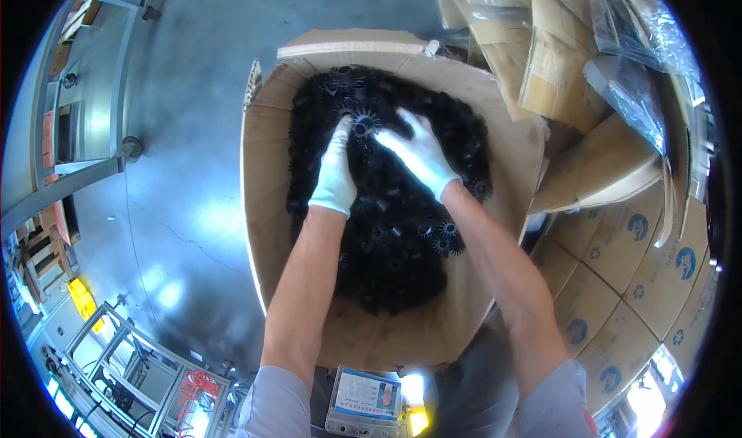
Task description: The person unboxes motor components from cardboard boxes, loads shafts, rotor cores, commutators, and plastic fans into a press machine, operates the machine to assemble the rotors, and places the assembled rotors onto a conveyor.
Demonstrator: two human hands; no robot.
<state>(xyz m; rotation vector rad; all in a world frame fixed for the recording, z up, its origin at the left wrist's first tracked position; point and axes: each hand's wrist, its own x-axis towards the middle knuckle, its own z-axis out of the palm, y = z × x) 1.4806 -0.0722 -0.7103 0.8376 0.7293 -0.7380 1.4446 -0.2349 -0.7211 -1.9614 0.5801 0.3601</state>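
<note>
Place: we're looking down into a factory or workshop floor, a parts-handling corner.
Floor: we see a bare grey concrete floor [193, 113], shiny in patches and hairline-cracked.
Goods: right under us an open cardboard box [267, 198] is heaped with small black toothed plastic parts [394, 260], many alike.
Packaging: to our right we've got stacked printed cartons [618, 283], loose flattened cardboard [541, 59] and clear plastic bags [626, 82].
Equipment: at left we catch a grey metal frame [100, 90]; lower left, aluminium-profile racking [124, 361].
Clothing: we're in white work gloves [336, 171] and grey sleeves [274, 403].
</note>
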